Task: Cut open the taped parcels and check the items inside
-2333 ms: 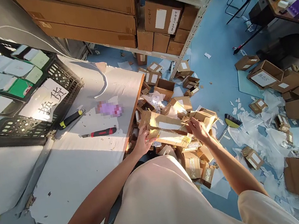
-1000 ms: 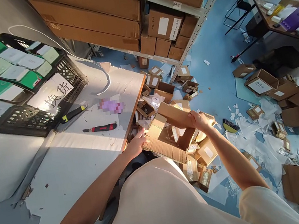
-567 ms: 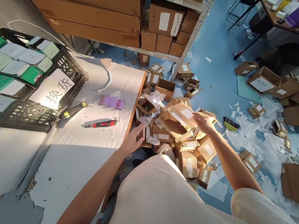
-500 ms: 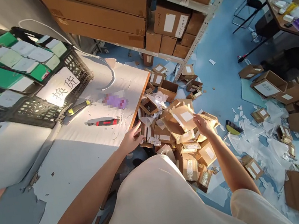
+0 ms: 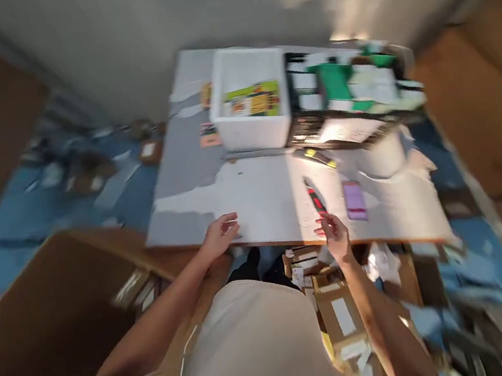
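Frame is motion-blurred, so details are soft. Far left, a big open cardboard carton (image 5: 48, 322) sits low beside the desk (image 5: 258, 206). The left hand (image 5: 220, 236) rests at the desk's near edge, fingers loosely curled, grip holding nothing. Further back stand a white foam box (image 5: 250, 108) and a black crate (image 5: 352, 105) of green and white packs. The red-and-black utility knife (image 5: 314, 200) lies on the desk just beyond the right hand (image 5: 335, 235), whose fingers (image 5: 324, 222) are spread and reaching at the knife's near end; contact can't be told, grip not closed on it. A purple phone (image 5: 354, 199) lies just right of the knife.

Risks, as a judgement: grabbing fast with the view swinging, the fingers could land on the blade end if it's exposed, knock the knife off the edge into the small boxes (image 5: 342, 313) below, or bump the phone.
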`<state>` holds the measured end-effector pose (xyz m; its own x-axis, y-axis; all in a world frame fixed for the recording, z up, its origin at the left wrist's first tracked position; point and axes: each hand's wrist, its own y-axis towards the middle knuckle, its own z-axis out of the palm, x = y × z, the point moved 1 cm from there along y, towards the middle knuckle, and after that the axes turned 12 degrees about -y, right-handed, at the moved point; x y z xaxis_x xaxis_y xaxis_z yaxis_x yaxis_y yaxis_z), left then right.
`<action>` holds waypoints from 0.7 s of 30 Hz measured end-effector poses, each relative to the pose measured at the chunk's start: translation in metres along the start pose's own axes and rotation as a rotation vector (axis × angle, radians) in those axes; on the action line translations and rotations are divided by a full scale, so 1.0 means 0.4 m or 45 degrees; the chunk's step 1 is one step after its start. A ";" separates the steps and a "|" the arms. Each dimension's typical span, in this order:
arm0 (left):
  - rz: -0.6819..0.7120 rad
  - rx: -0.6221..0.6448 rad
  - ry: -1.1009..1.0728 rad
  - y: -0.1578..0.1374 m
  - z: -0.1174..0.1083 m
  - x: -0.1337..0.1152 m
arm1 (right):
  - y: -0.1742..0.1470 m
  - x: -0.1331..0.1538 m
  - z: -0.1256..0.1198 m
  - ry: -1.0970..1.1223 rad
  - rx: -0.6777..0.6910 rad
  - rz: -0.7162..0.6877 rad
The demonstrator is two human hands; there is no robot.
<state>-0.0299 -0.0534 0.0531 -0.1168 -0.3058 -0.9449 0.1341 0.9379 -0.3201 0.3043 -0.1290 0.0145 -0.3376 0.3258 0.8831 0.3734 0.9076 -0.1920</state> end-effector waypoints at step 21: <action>-0.792 -1.064 -0.318 -0.653 -0.769 0.741 | -0.429 0.395 1.198 -1.227 1.793 -1.099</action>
<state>-0.4021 -0.3386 -0.1221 0.2851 -0.7047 -0.6497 -0.6066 0.3922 -0.6915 -0.2272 -0.1063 -0.0181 -0.5019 -0.7004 0.5075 -0.8368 0.2449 -0.4897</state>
